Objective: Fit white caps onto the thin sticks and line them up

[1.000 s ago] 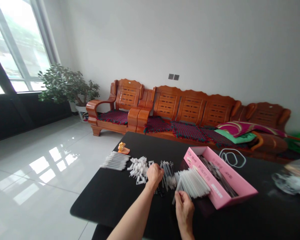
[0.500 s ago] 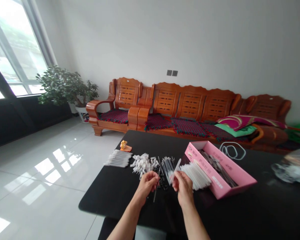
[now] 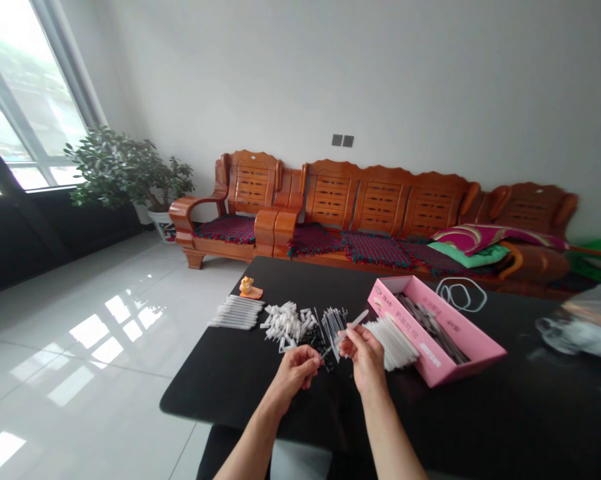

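Holding a clear pen barrel (image 3: 356, 320) in pinched right hand (image 3: 364, 357) fingers, tilted up above the black table (image 3: 480, 427); gripping a thin dark refill (image 3: 325, 351) between closed left hand (image 3: 295, 369) fingertips, pointed at the barrel's lower end, near the pink box (image 3: 460, 347).

No text, brand, number or sign could be read. The pink box (image 3: 447, 347) on the counter (image 3: 480, 427) carried a white label on its near side wall and small printing along its left end, but both were too small and blurred to make out.
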Motion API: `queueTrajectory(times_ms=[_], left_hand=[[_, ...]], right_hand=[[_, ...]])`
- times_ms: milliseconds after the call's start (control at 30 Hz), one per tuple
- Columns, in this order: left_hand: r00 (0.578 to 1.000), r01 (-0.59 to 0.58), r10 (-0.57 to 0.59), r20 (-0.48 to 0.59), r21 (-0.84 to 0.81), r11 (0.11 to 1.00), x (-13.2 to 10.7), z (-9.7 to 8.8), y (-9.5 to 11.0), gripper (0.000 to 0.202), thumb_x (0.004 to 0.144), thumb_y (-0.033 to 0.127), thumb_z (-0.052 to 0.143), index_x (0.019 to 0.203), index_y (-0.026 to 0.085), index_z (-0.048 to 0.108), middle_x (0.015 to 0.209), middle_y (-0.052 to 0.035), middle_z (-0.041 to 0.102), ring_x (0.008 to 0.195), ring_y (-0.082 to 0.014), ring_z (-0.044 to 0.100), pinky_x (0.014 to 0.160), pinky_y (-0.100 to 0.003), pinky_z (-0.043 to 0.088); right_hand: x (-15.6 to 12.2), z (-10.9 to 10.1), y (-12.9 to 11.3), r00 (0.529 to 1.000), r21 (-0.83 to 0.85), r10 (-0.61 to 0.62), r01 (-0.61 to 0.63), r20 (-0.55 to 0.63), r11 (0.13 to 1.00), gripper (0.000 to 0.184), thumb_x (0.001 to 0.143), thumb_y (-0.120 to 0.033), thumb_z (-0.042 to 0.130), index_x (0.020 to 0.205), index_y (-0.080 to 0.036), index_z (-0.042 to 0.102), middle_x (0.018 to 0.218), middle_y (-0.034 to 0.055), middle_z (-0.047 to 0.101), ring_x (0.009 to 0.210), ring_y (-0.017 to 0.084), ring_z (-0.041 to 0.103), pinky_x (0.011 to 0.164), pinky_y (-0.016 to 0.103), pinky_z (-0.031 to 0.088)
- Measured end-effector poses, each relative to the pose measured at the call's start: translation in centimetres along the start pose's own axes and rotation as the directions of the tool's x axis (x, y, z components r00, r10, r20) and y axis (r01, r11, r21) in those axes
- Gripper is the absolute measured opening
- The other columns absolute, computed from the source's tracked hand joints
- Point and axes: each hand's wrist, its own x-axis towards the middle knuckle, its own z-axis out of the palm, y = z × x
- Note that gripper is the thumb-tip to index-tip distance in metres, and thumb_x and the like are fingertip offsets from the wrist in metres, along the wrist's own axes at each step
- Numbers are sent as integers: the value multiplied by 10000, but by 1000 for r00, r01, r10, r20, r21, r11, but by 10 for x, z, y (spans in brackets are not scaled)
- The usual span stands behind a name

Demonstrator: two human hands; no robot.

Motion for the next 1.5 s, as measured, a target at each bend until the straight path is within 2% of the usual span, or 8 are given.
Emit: queueTrajectory(times_ms=[233, 367, 633, 867, 967, 1133, 1300, 1500], left_hand=[[1000, 10, -10, -25, -5, 1000, 4, 1, 1, 335, 711, 446, 703, 743, 121, 628, 537, 35, 523, 363, -23, 363, 360, -159, 216], [987, 12, -23, -161, -71, 997, 12, 3, -1, 403, 713, 517, 684, 694, 119, 622, 511, 37, 504, 348, -24, 338, 345, -161, 183], [858, -183, 19, -513, -272, 945, 32, 12, 7, 506, 732, 586, 626, 842, 97, 695, 815, -99, 672, 659, -136, 601, 554, -218, 459], [753, -187, 199, -627, 87, 979, 33, -43, 7, 444, 737, 539, 607, 867, 124, 694, 786, -68, 685, 648, -154, 611, 561, -229, 442], [778, -55, 297, -553, 411, 910, 29, -58, -2, 252, 780, 373, 595, 848, 156, 703, 696, -21, 666, 629, -149, 598, 592, -231, 427], [904, 105, 299, -306, 835, 540, 26, -44, -17, 130, 799, 192, 608, 834, 204, 732, 824, -22, 677, 736, -134, 599, 692, -225, 391], [935, 94, 300, -189, 948, 304, 30, -32, -26, 127, 849, 265, 600, 921, 220, 695, 930, -36, 643, 857, -154, 596, 717, -224, 382], [946, 89, 281, -162, 963, 254, 34, -30, -25, 111, 847, 237, 576, 896, 204, 670, 970, -54, 636, 887, -170, 598, 709, -232, 383]], right_hand=[[-7, 3, 4, 999, -38, 30, -29, 23, 999, 379, 609, -326, 821, 863, -140, 611, 666, 37, 712, 455, 122, 611, 392, 194, 473], [-14, 10, 9, 995, -88, 70, -65, 65, 994, 380, 607, -336, 820, 851, -145, 599, 650, 25, 708, 454, 129, 623, 390, 193, 477], [-38, 23, 36, 963, -100, 219, -205, 157, 974, 299, 641, -314, 797, 799, -143, 610, 594, 20, 700, 408, 145, 618, 375, 220, 496], [-10, -19, 7, 961, 234, 275, -271, 18, 934, 187, 626, -169, 795, 758, -146, 664, 654, 34, 736, 527, 137, 672, 497, 220, 573], [-6, -26, 2, 971, 219, 239, -238, 23, 946, 183, 621, -169, 803, 744, -140, 671, 651, 39, 736, 526, 139, 671, 489, 218, 570], [-13, -16, 7, 971, 189, 231, -239, 63, 952, 225, 603, -177, 820, 771, -130, 678, 667, 59, 739, 523, 148, 670, 474, 228, 562], [-15, -15, 10, 964, 176, 263, -267, 47, 947, 269, 570, -183, 837, 780, -135, 676, 671, 62, 742, 514, 162, 673, 447, 238, 558], [-15, -17, 15, 958, 170, 283, -285, 38, 943, 301, 553, -198, 851, 777, -124, 664, 667, 76, 742, 499, 159, 667, 443, 232, 554]])
